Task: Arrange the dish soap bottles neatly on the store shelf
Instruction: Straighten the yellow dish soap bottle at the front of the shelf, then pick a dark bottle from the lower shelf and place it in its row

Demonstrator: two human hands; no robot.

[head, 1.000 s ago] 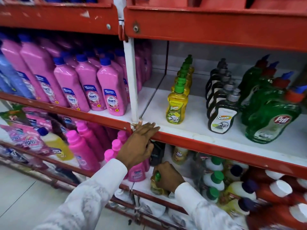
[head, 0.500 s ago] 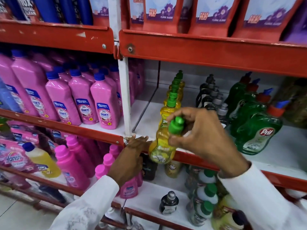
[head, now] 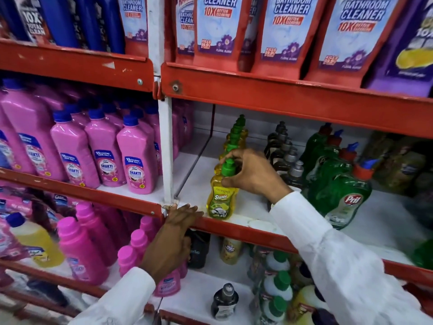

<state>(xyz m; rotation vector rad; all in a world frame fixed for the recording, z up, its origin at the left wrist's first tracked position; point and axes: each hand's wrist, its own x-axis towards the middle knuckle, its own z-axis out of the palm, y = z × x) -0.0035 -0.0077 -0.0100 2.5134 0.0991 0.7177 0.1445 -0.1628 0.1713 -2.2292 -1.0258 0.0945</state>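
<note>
A: yellow dish soap bottle [head: 220, 200] is seen upright at the front edge of the middle shelf [head: 243, 231], heading a row of the same bottles [head: 235, 137].

B: yep, its green cap is pinched by the right hand [head: 253, 174]. The left hand [head: 173, 238] is laid flat, fingers spread, on the shelf's red front lip, nothing held.

Yellow dish soap bottle [head: 219, 200] with green pump cap, upright at middle shelf's [head: 246, 233] front edge, heading its row
</note>
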